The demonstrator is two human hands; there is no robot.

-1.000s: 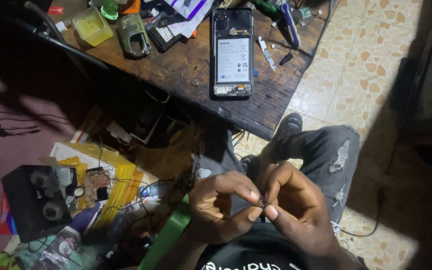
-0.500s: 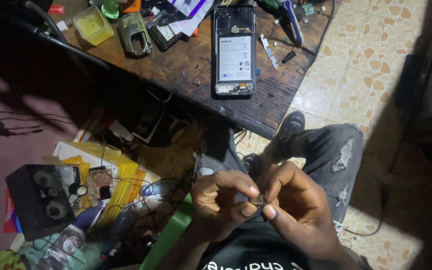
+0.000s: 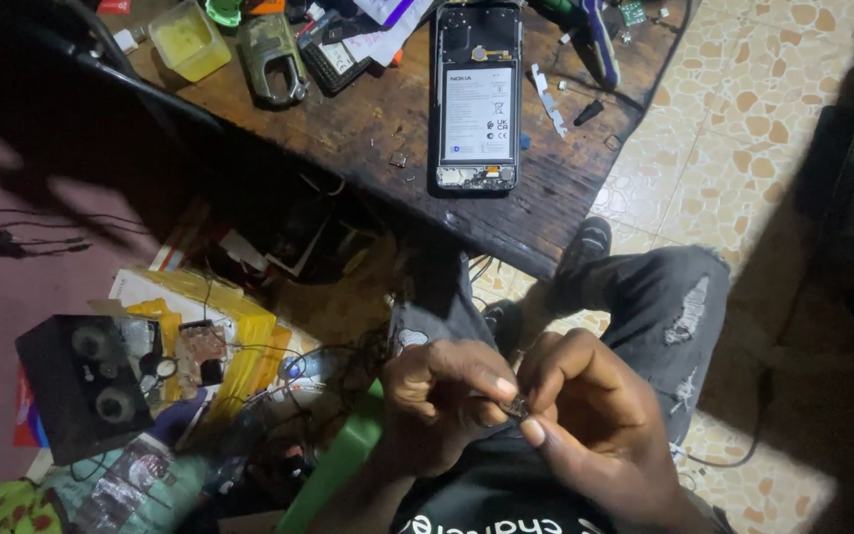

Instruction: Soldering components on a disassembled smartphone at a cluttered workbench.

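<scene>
Fingertips [image 3: 508, 388] of both hands pinched together over the lap, closed on a tiny dark part [image 3: 517, 406], too small to tell what it is. Left hand [image 3: 442, 405] curls thumb and forefinger onto it from one side; right hand [image 3: 585, 415] comes in from the other, thumbnail showing just below the part. The part sits between the two hands, held above the dark shirt and close to the body, well apart from the table. Judgement on doing this well: a piece this small wants a steady pinch from one hand while the other does the fine work, wrists braced against the thighs, pressure light so it does not spring loose; a drop here would land among the clutter on the floor and be hard to find. More light on the hands would help, since they work in shade. Outward: torn grey jeans [image 3: 664, 307], a black shoe [image 3: 585, 242] on the pale tiled floor [image 3: 743, 119]. Ahead, a dark wooden table [image 3: 368, 129] carries an opened phone [image 3: 476, 94] lying back-side up with its cover off, a yellow tub [image 3: 188, 38], small tools and loose bits. To the left on the floor, a black speaker box [image 3: 81, 386], yellow packets [image 3: 239, 346], tangled wires [image 3: 289, 396], a green strip [image 3: 333, 465] near the left wrist.
</scene>
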